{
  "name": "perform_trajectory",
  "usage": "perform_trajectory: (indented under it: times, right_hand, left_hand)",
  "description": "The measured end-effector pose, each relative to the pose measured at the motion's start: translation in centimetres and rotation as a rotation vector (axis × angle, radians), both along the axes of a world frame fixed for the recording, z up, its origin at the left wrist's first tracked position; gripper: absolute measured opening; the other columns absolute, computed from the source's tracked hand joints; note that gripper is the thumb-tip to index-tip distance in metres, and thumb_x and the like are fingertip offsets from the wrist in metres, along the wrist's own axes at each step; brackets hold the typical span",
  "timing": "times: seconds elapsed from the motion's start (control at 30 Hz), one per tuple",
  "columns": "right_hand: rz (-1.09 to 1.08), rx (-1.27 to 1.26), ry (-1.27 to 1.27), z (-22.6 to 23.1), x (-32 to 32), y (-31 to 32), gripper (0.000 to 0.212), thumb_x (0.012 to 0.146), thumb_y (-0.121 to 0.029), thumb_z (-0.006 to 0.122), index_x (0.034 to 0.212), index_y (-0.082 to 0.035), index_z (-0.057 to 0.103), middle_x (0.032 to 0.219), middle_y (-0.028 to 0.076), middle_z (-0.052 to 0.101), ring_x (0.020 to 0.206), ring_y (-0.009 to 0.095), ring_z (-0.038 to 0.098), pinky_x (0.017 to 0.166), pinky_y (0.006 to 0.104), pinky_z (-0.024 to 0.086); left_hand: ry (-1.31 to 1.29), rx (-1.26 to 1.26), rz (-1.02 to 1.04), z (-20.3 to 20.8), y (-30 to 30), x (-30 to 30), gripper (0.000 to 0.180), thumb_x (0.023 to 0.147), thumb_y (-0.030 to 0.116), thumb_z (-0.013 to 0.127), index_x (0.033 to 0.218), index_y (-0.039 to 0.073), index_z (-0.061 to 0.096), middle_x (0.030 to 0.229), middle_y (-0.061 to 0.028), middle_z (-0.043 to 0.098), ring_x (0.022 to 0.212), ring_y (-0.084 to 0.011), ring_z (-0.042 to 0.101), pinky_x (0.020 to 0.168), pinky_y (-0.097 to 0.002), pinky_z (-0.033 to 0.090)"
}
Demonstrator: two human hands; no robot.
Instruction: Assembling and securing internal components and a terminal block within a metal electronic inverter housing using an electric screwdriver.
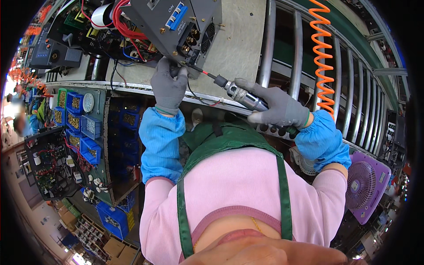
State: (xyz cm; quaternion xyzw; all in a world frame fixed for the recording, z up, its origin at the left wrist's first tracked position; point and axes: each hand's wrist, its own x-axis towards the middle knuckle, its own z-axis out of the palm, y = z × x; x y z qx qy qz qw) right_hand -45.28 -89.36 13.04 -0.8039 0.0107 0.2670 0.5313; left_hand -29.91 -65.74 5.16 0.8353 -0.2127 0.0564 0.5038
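Note:
A dark grey metal machine casing (170, 26) stands on the bench, with a blue switch (176, 17), a socket block and a vent on its panel. My left hand (170, 88), in a grey glove, is at the casing's lower corner. Its thumb and fingers are pinched together there, and whatever lies between them is hidden. In my gloved right hand (278, 104) is a silver power screwdriver (245, 98), held nearly level. Its thin shaft, marked with red, points left at the casing's lower edge near my left fingertips. Whether the tip touches a screw is too small to tell.
Red wires (121, 22) and open circuitry lie left of the casing. Blue bins (74, 102) of small brass-coloured parts stand on a side table. Metal rollers (296, 53) run to the right, below a coiled orange hose (321, 57). A purple fan (364, 187) stands at lower right.

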Motion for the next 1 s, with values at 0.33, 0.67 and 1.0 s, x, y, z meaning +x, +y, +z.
perform_trajectory:
  times: [0.33,0.67,1.0]
  right_hand:
    - [-0.039,0.015,-0.210,-1.8,-0.5,-0.2,0.083,0.069,-0.024,0.068,0.144,-0.012,0.032,0.087,0.011,0.064,0.071,0.016,0.060,0.072,0.0288,0.048]
    - [-0.036,-0.034,-0.127,-2.6,-0.9,0.0,0.090,0.065,-0.023,0.072,0.143,-0.006,0.030,0.110,0.017,0.060,0.093,0.023,0.060,0.084,0.0329,0.046]
    - [0.110,-0.564,0.377,-1.4,-9.0,-1.4,0.055,0.065,-0.017,0.066,0.117,-0.003,0.055,0.097,0.022,0.063,0.093,0.038,0.060,0.081,0.0411,0.048]
  left_hand:
    - [-0.075,0.094,0.012,0.1,-0.2,0.4,0.026,0.076,0.006,0.067,0.100,0.001,0.058,0.086,-0.0120,0.062,0.074,-0.0240,0.065,0.066,-0.0331,0.051]
    - [-0.080,0.083,0.004,-0.3,0.0,0.1,0.029,0.076,0.006,0.067,0.103,0.002,0.057,0.089,-0.0136,0.061,0.075,-0.0250,0.064,0.066,-0.0328,0.051]
    - [0.331,-0.246,-0.445,-2.8,4.4,3.9,0.041,0.085,0.000,0.056,0.125,-0.004,0.048,0.110,-0.0121,0.062,0.098,-0.0165,0.061,0.086,-0.0286,0.048]
